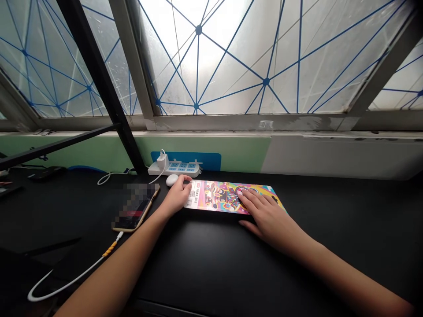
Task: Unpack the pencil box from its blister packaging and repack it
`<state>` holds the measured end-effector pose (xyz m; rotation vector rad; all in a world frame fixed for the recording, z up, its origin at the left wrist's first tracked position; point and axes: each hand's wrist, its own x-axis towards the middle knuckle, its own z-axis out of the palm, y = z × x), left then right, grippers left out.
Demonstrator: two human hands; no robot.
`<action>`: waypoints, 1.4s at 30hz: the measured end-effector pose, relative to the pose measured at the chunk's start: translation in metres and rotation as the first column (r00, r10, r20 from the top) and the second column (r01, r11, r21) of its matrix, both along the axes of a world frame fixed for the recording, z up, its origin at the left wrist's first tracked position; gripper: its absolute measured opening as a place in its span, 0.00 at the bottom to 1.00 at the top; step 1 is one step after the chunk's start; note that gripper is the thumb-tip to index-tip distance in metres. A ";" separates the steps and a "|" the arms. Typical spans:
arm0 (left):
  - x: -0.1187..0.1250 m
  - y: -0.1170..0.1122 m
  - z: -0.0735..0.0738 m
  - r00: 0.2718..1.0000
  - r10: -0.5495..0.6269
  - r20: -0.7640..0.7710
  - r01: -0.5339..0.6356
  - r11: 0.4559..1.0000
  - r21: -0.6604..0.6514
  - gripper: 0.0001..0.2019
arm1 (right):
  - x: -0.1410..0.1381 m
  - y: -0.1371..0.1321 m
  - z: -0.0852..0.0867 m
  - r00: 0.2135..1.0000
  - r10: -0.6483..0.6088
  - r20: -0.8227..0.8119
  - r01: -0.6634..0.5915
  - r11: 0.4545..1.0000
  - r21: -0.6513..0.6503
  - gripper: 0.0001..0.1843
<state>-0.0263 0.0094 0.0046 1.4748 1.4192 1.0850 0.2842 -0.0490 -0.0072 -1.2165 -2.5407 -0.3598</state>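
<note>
A colourful pencil box (216, 196) with cartoon figures and a white label end reading "PENCIL BOX" lies flat on the black desk (205, 255). My left hand (177, 193) grips its left end, with the fingers bent around the short edge and partly hidden. Across the right half of the box rests my right hand (267, 211), open, its fingers stretched over the printed top and its thumb down by the near edge. A small white rounded case (172, 180) sits just beyond my left hand.
Left of my left forearm lies a phone (137, 209) plugged into a white cable (76, 279). Behind, a white power strip (180, 168) with a charger stands against the wall below the window (231, 57). A black metal frame post (109, 83) rises at the left.
</note>
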 end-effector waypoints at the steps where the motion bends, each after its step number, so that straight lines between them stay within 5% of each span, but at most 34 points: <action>1: 0.001 -0.002 -0.001 1.000 -0.028 0.008 0.028 1.000 -0.004 0.16 | -0.006 0.001 0.000 1.000 -0.006 0.011 0.006 1.000 -0.008 0.34; 6: 0.010 -0.006 -0.008 0.989 -0.140 0.048 0.140 0.990 -0.005 0.21 | -0.052 0.000 0.013 0.995 0.037 0.087 -0.030 0.996 -0.085 0.36; 14: 0.013 -0.007 -0.006 0.984 -0.144 0.103 0.145 0.989 0.000 0.20 | -0.109 0.015 0.019 0.984 0.173 0.052 -0.164 0.975 -0.151 0.46; 24: 0.016 -0.003 -0.011 0.989 -0.106 0.100 0.104 0.994 0.025 0.08 | -0.085 0.024 0.022 0.978 0.207 0.033 -0.196 0.959 -0.204 0.48; 42: 0.006 0.003 -0.005 0.991 -0.133 0.008 0.133 0.991 0.001 0.09 | -0.024 0.018 0.012 0.989 0.150 0.009 -0.143 0.961 -0.235 0.45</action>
